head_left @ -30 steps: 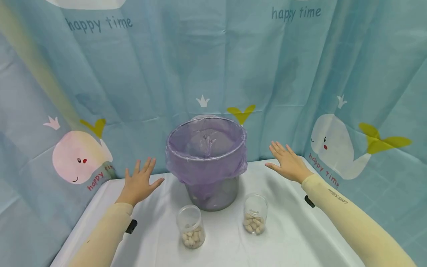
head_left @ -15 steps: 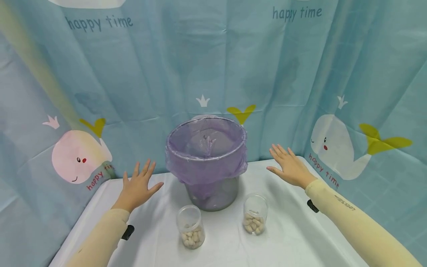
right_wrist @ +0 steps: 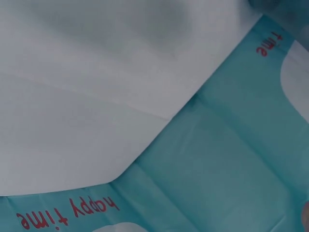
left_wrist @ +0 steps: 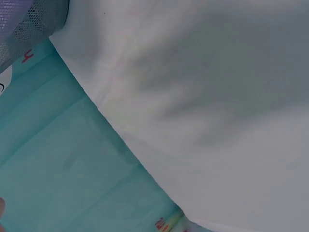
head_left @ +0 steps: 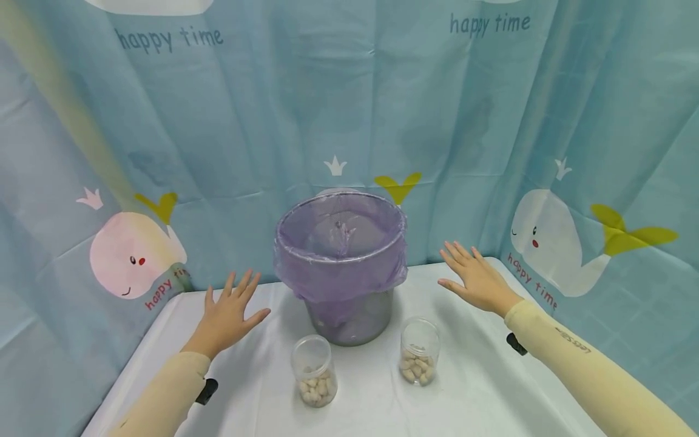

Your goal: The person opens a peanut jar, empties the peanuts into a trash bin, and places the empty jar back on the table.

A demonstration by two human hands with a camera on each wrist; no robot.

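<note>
A grey mesh bin [head_left: 349,318] lined with a purple bag [head_left: 340,243] stands at the back middle of a white-covered table [head_left: 480,388]. In front of it are two clear lidless jars of pale nuts, one at the left [head_left: 314,370] and one at the right [head_left: 418,351]. My left hand [head_left: 226,315] hovers flat, fingers spread, left of the bin. Right of the bin hovers my right hand [head_left: 476,279], likewise flat. Neither holds anything. The wrist views show only white cloth [left_wrist: 217,121] [right_wrist: 87,96] and curtain, plus a corner of the bin [left_wrist: 29,24].
A teal curtain [head_left: 349,109] printed with whales and "happy time" closes in the table on the back and both sides. Bare white cloth lies in front of the jars and under both hands.
Both hands have drawn back slightly toward me and lowered a little, staying flat with fingers spread. The bin and jars have not moved.
</note>
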